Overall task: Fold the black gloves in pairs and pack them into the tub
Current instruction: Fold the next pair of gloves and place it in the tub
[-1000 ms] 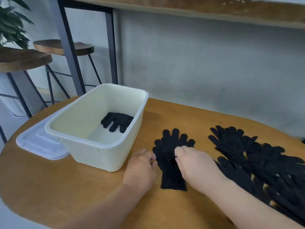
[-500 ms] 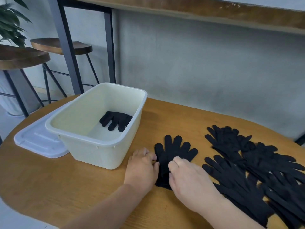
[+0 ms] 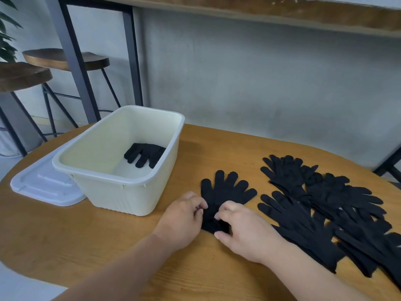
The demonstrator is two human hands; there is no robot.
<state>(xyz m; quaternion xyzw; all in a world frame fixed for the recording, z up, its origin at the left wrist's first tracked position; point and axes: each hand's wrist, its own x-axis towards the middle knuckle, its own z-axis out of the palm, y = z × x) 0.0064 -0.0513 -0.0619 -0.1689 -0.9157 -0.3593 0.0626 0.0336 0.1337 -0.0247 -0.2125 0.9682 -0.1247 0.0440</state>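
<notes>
A black glove pair [image 3: 226, 190] lies flat on the wooden table, fingers pointing away from me. My left hand [image 3: 184, 216] pinches its cuff at the left edge. My right hand [image 3: 243, 229] grips the cuff from the right, fingers curled into the fabric, and the cuff end is bunched between both hands. A cream tub [image 3: 121, 183] stands to the left with one folded black glove pair [image 3: 145, 154] on its floor. Several loose black gloves [image 3: 325, 205] lie spread to the right.
The tub's white lid [image 3: 43, 183] lies flat behind the tub's left side. The round wooden table [image 3: 108, 246] ends close to me and at left. Stools [image 3: 65, 59] and a dark metal frame stand beyond it, with a grey wall behind.
Both hands slid down the glove pair from its palm to the cuff and closed on it; the cuff end is now gathered up between them.
</notes>
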